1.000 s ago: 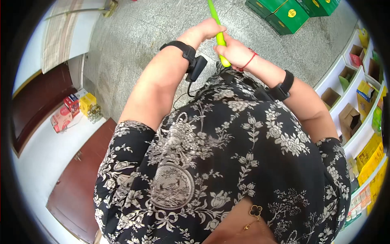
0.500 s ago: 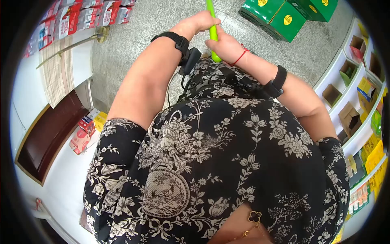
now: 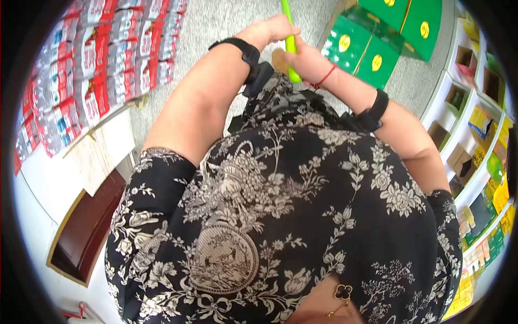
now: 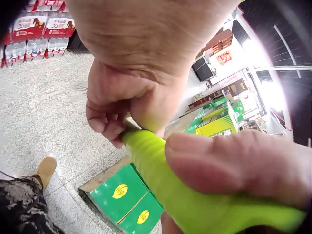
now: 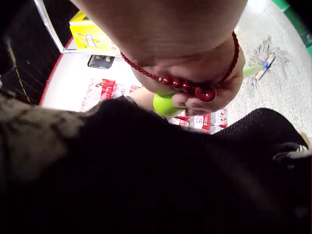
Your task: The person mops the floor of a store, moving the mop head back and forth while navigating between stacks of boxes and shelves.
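Both hands grip the bright green handle of a mop [image 3: 292, 46], one hand ahead of the other. My left hand [image 3: 274, 28] holds it farther forward, its fingers curled around the shaft. Closer to the body, my right hand [image 3: 309, 62] wraps the handle near its rounded end, with a red bead bracelet on that wrist. In the left wrist view the ribbed green grip [image 4: 156, 165] runs beneath a thumb [image 4: 209, 161]. The mop head [image 5: 265, 66], grey strands with a blue piece, lies spread on the floor in the right wrist view.
Green cartons [image 3: 372, 51] with yellow emblems stand on the speckled floor [image 4: 58, 107] ahead to the right. Stacked red-and-white bottle packs [image 3: 91, 65] are at the left. White shelves [image 3: 453, 121] of packaged goods line the right. A tan shoe [image 4: 47, 169] shows below the patterned clothing.
The head view has shifted: more bottle packs show at the left, and the green cartons appear larger and lower. A tan shoe has come into sight. Both hands keep their hold on the mop.
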### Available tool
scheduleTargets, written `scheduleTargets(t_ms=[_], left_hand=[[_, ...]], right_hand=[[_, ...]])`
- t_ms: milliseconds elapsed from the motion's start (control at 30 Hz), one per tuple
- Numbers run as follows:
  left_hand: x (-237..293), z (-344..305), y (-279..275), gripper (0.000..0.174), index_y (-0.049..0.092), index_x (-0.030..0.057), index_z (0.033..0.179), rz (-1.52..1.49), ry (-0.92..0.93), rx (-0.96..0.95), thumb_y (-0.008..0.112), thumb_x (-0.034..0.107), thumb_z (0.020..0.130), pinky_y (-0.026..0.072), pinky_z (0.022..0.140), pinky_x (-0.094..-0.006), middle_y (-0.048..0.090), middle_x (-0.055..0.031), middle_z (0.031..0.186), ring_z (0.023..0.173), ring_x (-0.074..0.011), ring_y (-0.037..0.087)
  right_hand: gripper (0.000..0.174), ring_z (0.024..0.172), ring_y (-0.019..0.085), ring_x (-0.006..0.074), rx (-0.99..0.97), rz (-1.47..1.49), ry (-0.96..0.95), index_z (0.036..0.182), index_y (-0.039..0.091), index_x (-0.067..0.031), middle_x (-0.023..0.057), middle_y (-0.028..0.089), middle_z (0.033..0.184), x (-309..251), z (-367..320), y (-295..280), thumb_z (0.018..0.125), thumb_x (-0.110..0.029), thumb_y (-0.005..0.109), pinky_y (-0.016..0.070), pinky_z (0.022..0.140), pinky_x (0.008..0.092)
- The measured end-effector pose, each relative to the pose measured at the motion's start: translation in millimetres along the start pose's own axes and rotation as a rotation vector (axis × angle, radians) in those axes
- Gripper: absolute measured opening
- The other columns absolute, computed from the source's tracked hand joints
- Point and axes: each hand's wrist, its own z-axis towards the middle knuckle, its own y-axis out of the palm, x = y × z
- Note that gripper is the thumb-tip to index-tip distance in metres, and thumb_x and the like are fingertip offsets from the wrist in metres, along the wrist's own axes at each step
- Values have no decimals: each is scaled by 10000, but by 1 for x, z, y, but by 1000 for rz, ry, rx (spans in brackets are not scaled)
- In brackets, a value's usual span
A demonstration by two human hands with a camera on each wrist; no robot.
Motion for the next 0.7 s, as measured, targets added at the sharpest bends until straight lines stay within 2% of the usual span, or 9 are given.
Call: scheduleTargets(t_ms=[67,133,267,333,400,533,600,667,700], left_hand=[[14,12,-25,413,518,-40,965,-36,-5,-61,608,285,727,314,375,-274,512,-57,640,443,-118,414],[35,33,-53,413,518,-43,954,-29,4,-67,608,289,725,312,376,-273,507,-57,632,442,-119,414],[51,69,-83,410,516,-51,936,37,-6,-110,605,291,727,297,356,-280,489,-54,574,407,-128,397],[58,93,-106,409,516,-51,925,35,-12,-131,606,295,725,292,348,-284,482,-53,554,395,-132,393],[58,110,-111,401,508,-42,905,170,45,-102,608,296,714,284,338,-291,485,-57,543,383,-140,403],[78,141,-146,363,530,-40,822,106,51,-133,606,293,701,298,339,-294,482,-60,521,376,-150,412],[83,163,-170,327,551,-39,728,136,52,-180,598,282,694,319,343,-302,482,-76,493,369,-163,423],[97,189,-187,320,554,-38,696,138,59,-178,597,279,693,326,343,-307,477,-79,477,362,-168,426],[108,204,-192,316,558,-36,664,141,66,-179,595,276,692,334,343,-312,471,-82,462,356,-173,429]], right_hand=[[534,341,485,181,19,-62,9,1234,274,-23,106,541,579,-23,25,-18,815,-272,490,389,301,294],[652,349,501,205,-16,-72,10,1212,178,119,133,557,584,-41,47,-41,800,-275,493,400,308,311],[595,345,490,202,-41,100,45,1215,209,36,137,547,602,-62,81,-71,795,-264,503,399,309,311],[574,346,487,199,-6,90,28,1213,218,4,137,541,610,-73,100,-81,791,-257,508,395,304,309],[498,320,441,153,53,124,51,1222,296,-67,76,503,564,-77,111,-85,821,-267,512,348,288,272],[520,322,433,142,60,122,57,1253,274,-77,71,506,583,-94,148,-113,823,-249,511,346,292,264],[523,299,404,125,57,157,52,1259,268,-79,54,494,574,-112,171,-129,825,-246,507,320,273,250],[569,429,527,197,17,83,94,1283,246,-62,116,550,660,-123,196,-156,820,-253,516,426,390,296],[569,429,527,197,20,85,94,1283,246,-62,116,550,660,-115,212,-170,820,-253,516,426,390,296]])
